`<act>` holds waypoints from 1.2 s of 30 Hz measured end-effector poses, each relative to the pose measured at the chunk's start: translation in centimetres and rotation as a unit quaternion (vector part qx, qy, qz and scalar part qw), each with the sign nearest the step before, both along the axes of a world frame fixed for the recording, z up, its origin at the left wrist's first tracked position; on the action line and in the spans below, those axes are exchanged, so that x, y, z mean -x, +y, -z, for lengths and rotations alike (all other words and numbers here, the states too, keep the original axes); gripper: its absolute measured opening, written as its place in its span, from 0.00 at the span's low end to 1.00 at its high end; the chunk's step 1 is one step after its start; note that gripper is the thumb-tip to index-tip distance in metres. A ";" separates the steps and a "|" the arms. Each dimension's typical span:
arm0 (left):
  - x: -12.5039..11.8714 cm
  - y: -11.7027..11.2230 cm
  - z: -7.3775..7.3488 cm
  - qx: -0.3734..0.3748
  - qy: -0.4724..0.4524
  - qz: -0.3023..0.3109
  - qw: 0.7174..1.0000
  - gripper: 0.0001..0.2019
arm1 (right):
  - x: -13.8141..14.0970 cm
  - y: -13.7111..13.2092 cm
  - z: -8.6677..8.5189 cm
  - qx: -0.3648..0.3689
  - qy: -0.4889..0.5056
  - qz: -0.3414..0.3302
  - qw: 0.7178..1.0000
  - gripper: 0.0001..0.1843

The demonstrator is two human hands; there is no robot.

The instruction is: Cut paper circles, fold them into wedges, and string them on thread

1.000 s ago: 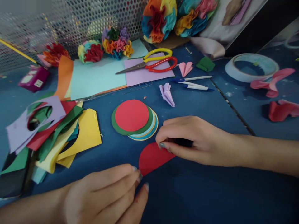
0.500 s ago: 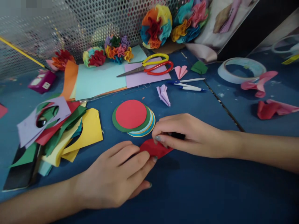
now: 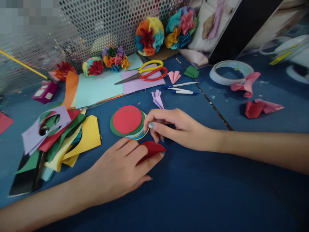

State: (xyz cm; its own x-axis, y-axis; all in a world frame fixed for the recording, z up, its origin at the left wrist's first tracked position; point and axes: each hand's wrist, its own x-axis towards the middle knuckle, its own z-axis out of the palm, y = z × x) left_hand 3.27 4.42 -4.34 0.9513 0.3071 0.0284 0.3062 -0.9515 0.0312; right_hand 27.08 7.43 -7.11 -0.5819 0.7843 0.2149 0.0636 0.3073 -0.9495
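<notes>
My left hand (image 3: pixel 120 170) lies flat on the blue table, its fingers pressing down a folded red paper piece (image 3: pixel 152 149). My right hand (image 3: pixel 176 129) hovers just above that piece, fingers curled in a loose pinch with nothing clearly between them, its fingertips near the edge of a stack of paper circles (image 3: pixel 127 121) topped by a red one. Most of the folded red piece is hidden under my left fingers.
Paper offcuts (image 3: pixel 58 135) pile at the left. Coloured sheets (image 3: pixel 101 85) with scissors (image 3: pixel 147 71) lie at the back, beside paper flowers (image 3: pixel 149 35), two pens (image 3: pixel 181 88), small folded pieces (image 3: pixel 157 98), a tape roll (image 3: pixel 230 71) and crumpled red and pink paper (image 3: pixel 258 108).
My left hand slid forward over the red piece, which went from a wide half-circle to a smaller fold. My right hand lifted off it and moved up-left towards the circle stack.
</notes>
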 end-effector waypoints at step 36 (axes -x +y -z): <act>1.8 0.0 0.0 -0.117 -0.126 -0.082 0.982 0.07 | 0.0 -1.5 0.5 -0.558 -0.199 0.003 0.805 0.10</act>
State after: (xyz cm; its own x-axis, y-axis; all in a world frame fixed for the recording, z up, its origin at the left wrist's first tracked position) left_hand 1.43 4.43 -4.34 0.8433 0.4126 0.3444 0.4668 -0.8799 -0.0890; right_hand 27.06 5.98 -7.58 -0.7757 0.2346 0.5859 0.2995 0.9540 0.0144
